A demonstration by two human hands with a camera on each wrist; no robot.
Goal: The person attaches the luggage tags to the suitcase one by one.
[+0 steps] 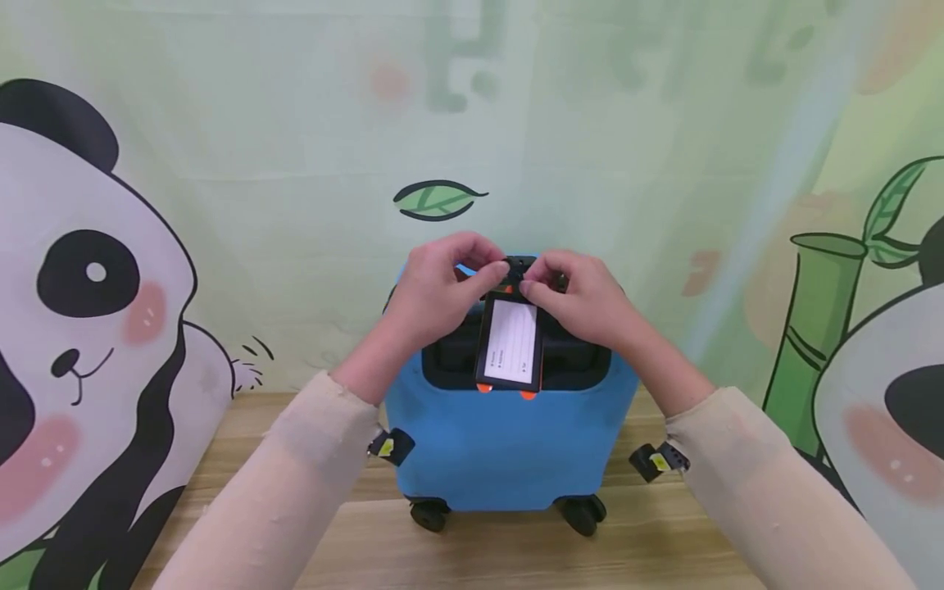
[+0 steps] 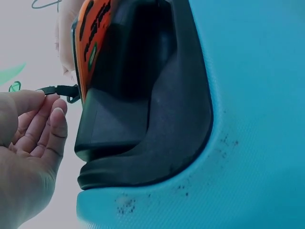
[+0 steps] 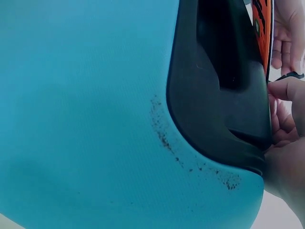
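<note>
A blue suitcase (image 1: 509, 451) stands upright in front of me, its black handle recess (image 1: 442, 360) facing up. Over the handle lies a luggage tag (image 1: 511, 340) with a black frame and a white write-in card; its orange back (image 2: 93, 40) shows in the left wrist view. A short black strap (image 2: 59, 89) with a small buckle joins the tag's end. Thumb and fingertips of my left hand (image 1: 446, 283) pinch the strap's free end. My right hand (image 1: 583, 299) pinches the strap close to the tag, its fingertips partly hidden behind the tag's edge.
Small black wheels (image 1: 583, 515) carry the suitcase on a wood-grain surface (image 1: 442, 561). Close behind hangs a pale green backdrop (image 1: 295, 123) printed with pandas and bamboo. Dark specks (image 3: 164, 138) mark the blue shell beside the handle recess.
</note>
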